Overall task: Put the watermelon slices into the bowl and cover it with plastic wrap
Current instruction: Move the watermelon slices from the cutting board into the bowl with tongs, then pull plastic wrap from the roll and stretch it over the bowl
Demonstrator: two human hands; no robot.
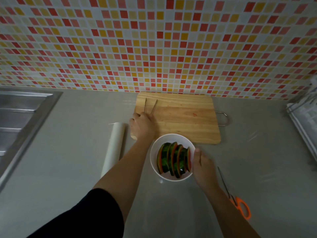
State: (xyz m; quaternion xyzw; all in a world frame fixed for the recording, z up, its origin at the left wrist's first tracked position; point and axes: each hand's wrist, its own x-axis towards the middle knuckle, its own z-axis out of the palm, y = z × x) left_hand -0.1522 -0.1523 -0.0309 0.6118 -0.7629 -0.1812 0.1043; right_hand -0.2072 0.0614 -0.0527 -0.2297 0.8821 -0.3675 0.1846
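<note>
Holding the chopsticks (151, 106) in your left hand (141, 127), fingers closed around them with the tips splayed over the bare cutting board (185, 117), you leave that hand occupied while the wrapping step is not yet begun. The watermelon slices (174, 159) already stand on edge, rind up, packed side by side in the white bowl (155, 167), which sits on the counter touching the board's near edge, at 6 o'clock from it. Your right hand (201, 164) rests against the bowl's rim at 3 o'clock, thumb on the rim; whether the other fingers grip the wall cannot be told. The plastic wrap roll (114, 146) lies at 9 o'clock from the bowl, just beside your left forearm. Expect the following faults. Reaching for the roll with the chopsticks in hand would likely drop them or knock the roll toward the sink (22, 117) at 10 o'clock. Pushing the bowl sideways could topple the upright slices. Pulling film one-handed may let it cling to itself. The scissors (235, 196) lie at 4 o'clock, near your right forearm; a careless sweep could strike the blades.
</note>
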